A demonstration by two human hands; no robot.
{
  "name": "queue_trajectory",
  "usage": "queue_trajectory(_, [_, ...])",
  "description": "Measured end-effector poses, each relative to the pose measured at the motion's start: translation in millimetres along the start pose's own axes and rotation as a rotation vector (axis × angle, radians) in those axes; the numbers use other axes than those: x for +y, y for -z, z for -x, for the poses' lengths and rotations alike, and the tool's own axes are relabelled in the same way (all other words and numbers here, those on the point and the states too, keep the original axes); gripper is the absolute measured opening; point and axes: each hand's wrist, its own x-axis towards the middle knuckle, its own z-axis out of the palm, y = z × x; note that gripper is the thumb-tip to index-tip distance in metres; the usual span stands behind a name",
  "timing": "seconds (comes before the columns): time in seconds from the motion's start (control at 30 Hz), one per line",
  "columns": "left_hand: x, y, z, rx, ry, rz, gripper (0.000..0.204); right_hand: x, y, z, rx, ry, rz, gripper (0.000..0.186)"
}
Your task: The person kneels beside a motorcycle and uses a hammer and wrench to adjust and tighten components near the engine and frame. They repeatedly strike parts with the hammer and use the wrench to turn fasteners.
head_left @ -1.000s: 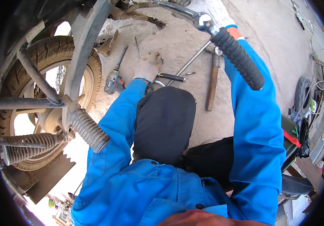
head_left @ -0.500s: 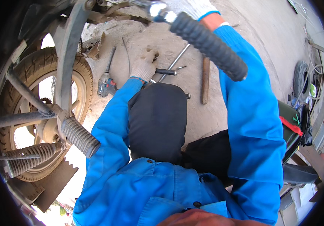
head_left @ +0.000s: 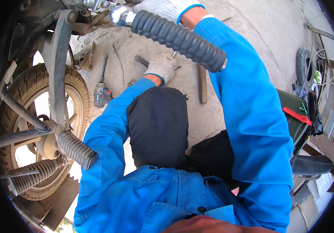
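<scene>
My left hand point(head_left: 162, 69), in a pale knitted glove, is down on the ground among tools, its fingers curled over. A shiny metal rod end point(head_left: 174, 54) and a thin dark tip stick out beside it; what lies under the fingers is hidden. Next to it lies a dark-headed tool point(head_left: 141, 61). My right hand point(head_left: 167, 8), gloved too, is at the top edge by the motorcycle's metal parts. A ribbed black rubber grip point(head_left: 178, 40) on a chrome joint point(head_left: 121, 16) passes in front of that arm, and the fingers are mostly out of sight.
A motorcycle wheel point(head_left: 82, 93), a frame bar point(head_left: 58, 66) and a ribbed footpeg point(head_left: 77, 149) stand at the left. On the ground lie a power tool point(head_left: 102, 95) and a wooden handle point(head_left: 202, 85). Farther right are a tyre point(head_left: 303, 68) and a dark green container point(head_left: 291, 103).
My left hand has moved right across the tools, onto the metal rod's place. My right hand and the rubber grip appear farther left in view; the whole view has shifted slightly.
</scene>
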Motion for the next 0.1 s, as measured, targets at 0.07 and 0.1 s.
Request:
queue_trajectory(0.07, [0.2,-9.5,-4.0,-0.005,0.023,-0.010,0.036,0.8,-0.7,0.5,-0.013,-0.012,0.026,0.032])
queue_trajectory(0.1, [-2.7,-12.4,-4.3,-0.017,0.036,0.028,0.039,1.4,0.4,0.4,-0.028,-0.018,0.037,0.034])
